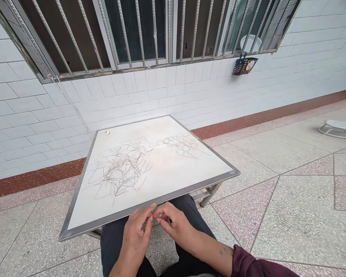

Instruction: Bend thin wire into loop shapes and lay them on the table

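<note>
Both hands meet just off the near edge of a white table (161,169), above the person's lap. My left hand (138,229) is closed, thumb and forefinger pinched together. My right hand (173,221) is pinched too, its fingertips close against the left ones. Whatever lies between the fingertips is too small to make out. On the tabletop many thin, dark, bent wires or strands lie in a tangled pile (123,169) at the left. A smaller, looser group of curled strands (180,144) lies toward the back right.
A small white and red object (107,132) rests at the table's back left corner. Behind the table is a white tiled wall (127,94) with a barred window. A dark basket (244,65) hangs below the window, and a low white stool (340,125) stands at far right.
</note>
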The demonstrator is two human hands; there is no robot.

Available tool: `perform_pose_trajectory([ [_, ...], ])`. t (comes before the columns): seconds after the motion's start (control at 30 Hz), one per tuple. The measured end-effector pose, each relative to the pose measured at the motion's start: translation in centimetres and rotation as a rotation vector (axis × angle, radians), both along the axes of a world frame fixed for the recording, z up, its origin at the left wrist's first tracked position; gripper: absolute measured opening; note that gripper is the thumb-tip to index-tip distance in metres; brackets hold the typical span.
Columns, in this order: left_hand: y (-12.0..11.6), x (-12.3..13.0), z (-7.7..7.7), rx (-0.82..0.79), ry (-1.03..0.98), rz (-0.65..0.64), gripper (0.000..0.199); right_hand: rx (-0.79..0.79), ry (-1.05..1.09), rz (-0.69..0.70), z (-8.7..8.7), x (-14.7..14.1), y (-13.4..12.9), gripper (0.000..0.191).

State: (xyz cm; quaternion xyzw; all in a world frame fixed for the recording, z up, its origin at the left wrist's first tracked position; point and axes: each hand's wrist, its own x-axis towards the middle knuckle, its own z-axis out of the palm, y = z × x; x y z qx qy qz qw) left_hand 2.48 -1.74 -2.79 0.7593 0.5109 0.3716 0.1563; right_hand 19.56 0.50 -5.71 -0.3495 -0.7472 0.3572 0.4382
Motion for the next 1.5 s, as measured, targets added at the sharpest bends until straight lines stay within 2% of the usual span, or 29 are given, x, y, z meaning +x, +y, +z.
perform_pose_trajectory([
  [0.1, 0.1, -0.2, -0.1, 0.028, -0.005, -0.056, 0.033, 0.173, -0.080, 0.065, 0.3, 0.7, 0.4, 0.016],
  [0.23, 0.1, -0.2, -0.4, 0.033, -0.035, -0.094, 0.036, 0.371, -0.149, 0.218, 1.1, 1.8, 1.2, 0.018],
  [0.33, -0.1, 0.1, -0.4, 0.046, -0.070, -0.093, 0.038, 0.455, -0.195, 0.310, 1.9, 2.4, 1.5, 0.020],
  [0.43, -0.4, 0.2, 0.3, 0.033, -0.080, -0.070, 0.039, 0.462, -0.198, 0.274, 2.3, 2.7, 1.5, 0.018],
  [0.63, -1.1, -0.3, 1.7, -0.102, -0.079, -0.011, 0.043, 0.414, -0.184, 0.232, 2.6, 3.7, 1.5, 0.017],
  [0.77, -1.2, -0.5, 1.7, -0.120, -0.086, -0.022, 0.043, 0.410, -0.236, 0.262, 2.6, 4.5, 1.8, 0.021],
  [0.93, -1.3, -0.8, 1.7, -0.131, -0.085, 0.029, 0.043, 0.412, -0.328, 0.260, 2.9, 6.0, 2.3, 0.026],
  [1.0, -1.2, -0.9, 1.7, -0.135, -0.103, 0.061, 0.043, 0.419, -0.361, 0.217, 3.1, 6.4, 2.4, 0.027],
  [1.07, -1.2, -0.8, 1.8, -0.148, -0.137, 0.100, 0.043, 0.460, -0.355, 0.112, 3.3, 6.3, 2.3, 0.026],
  [1.17, -1.2, -0.2, 2.0, -0.180, -0.196, 0.141, 0.043, 0.537, -0.334, 0.008, 3.4, 4.9, 1.6, 0.021],
  [1.33, -1.5, 0.9, 2.3, -0.214, -0.226, 0.133, 0.043, 0.570, -0.344, 0.106, 2.7, 2.3, 0.7, 0.023],
  [1.5, -1.9, 0.9, 1.9, -0.157, -0.134, 0.095, 0.041, 0.607, -0.359, 0.230, 2.3, 2.8, 1.0, 0.030],
])
